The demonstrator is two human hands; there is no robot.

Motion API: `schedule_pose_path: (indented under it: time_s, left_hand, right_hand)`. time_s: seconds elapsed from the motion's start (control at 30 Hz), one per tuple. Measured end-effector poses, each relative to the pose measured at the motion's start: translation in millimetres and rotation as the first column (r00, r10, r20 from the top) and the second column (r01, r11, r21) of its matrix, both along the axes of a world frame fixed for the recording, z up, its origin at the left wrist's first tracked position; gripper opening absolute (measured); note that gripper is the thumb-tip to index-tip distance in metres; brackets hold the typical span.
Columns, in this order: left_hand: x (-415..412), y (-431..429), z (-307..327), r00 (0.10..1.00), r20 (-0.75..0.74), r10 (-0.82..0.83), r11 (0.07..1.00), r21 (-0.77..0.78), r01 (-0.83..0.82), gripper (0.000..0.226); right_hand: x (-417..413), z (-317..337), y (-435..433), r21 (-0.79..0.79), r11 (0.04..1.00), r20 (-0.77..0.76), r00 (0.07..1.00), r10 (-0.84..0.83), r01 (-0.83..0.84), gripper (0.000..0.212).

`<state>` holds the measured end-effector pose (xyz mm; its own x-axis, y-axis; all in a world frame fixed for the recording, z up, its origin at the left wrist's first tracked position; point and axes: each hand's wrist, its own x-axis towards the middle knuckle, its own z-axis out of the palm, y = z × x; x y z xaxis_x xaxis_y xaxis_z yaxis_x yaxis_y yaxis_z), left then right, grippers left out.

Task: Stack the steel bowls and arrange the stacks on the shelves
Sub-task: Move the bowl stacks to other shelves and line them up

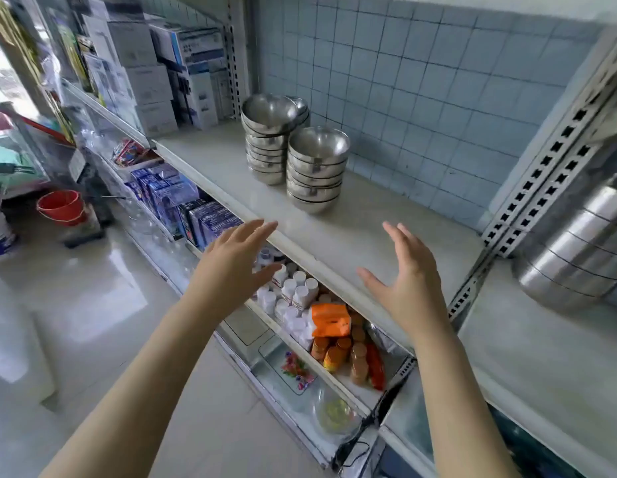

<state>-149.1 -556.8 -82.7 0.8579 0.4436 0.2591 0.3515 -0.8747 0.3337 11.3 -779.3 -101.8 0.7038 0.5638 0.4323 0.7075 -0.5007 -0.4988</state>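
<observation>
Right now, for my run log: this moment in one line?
left hand open | right hand open | front bowl stack, back bowl stack on shelf, untouched

Two bowl stacks (301,157) touching on shelf (386,236), boxes (182,74) left, bottles (293,291) below

Colour and pattern record, shelving bay
Stacked steel bowls (317,170): bright silver, thin dark bands between rims. Shelf (386,236): plain off-white. Wall tiles (438,81): pale blue squares, dark grout grid. Bucket (61,207): red. Packet (330,319): orange. Boxes (182,201): blue, white print. Bottles (293,291): white
</observation>
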Motion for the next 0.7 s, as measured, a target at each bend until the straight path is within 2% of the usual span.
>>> schedule_pose_path:
  time_s: [0.27,0.37,0.5,0.6,0.7]
  left_hand:
    - [25,121,18,0.999,0.017,-0.047,0.999,-0.023,0.047,0.080]
    - [54,148,17,0.996,0.039,-0.086,0.994,-0.062,0.088,0.082]
    - [103,169,-3,0.973,0.006,-0.230,0.968,-0.106,0.229,0.081]
    - [137,174,-22,0.943,-0.017,-0.332,0.910,-0.270,0.315,0.085]
    - [163,177,-35,0.927,0.098,-0.363,0.776,-0.518,0.358,0.094]
  right_hand:
    - [3,10,120,0.028,0.997,-0.069,0.995,-0.071,0.073,0.087]
    - [24,12,148,0.148,0.986,-0.227,0.973,-0.046,0.081,0.094]
    - [56,14,180,0.327,0.925,-0.462,0.887,-0.024,0.196,0.104]
    - [74,9,204,0.448,0.836,-0.630,0.775,0.043,0.318,0.105]
    - [89,0,220,0.558,0.759,-0.662,0.732,0.163,0.336,0.107]
